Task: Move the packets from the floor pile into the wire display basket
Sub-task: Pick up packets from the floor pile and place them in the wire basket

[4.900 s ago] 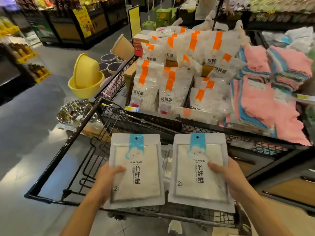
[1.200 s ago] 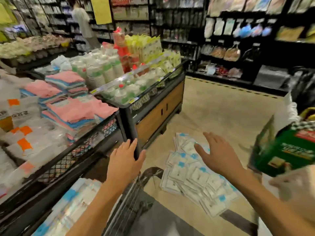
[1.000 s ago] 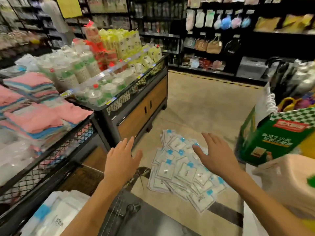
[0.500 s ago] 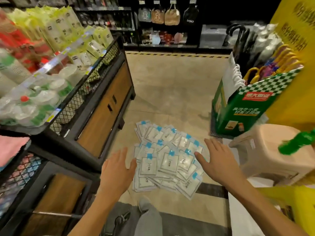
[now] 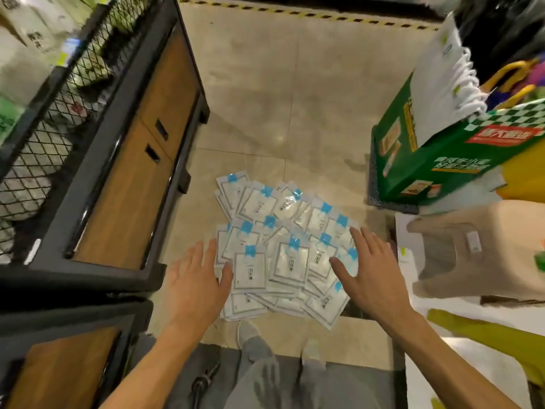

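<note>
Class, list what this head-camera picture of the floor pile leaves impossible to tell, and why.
- Number of packets: they overlap, hiding lower ones.
- Small print on packets: too small, blurred.
- Whether left hand or right hand touches the pile: depth unclear from above.
- Contents behind the wire mesh: blurred, cut off by left edge.

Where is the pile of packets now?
In the head view the pile of packets lies on the floor at centre, between the display stand on the left and the green box on the right.
</note>
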